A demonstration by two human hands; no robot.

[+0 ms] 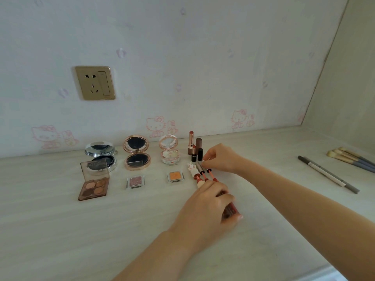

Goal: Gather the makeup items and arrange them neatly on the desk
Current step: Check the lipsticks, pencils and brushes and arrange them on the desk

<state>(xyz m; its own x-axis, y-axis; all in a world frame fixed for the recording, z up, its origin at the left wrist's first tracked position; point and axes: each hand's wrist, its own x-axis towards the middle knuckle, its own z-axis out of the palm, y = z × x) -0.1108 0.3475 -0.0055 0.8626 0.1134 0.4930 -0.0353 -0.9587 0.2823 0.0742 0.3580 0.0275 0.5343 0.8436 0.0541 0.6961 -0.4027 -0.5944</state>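
Head view. Lip wands point(205, 173), centre frame, lie side by side on the worktop point(60, 230). Left hand point(211, 205) curls its grip around their tubes; right hand point(220, 159) pinches the wand tops.

Risk: a nudge could topple the upright lipsticks point(194, 148) just behind.

Obscured: tube bodies under the left hand; how many it holds cannot be told. Brushes point(353, 159) cut off, right edge.

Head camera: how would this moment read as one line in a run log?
phase: lining up lip glosses | left hand: grips gloss tubes | right hand: pinches wand cap | brushes, pencils: apart, right
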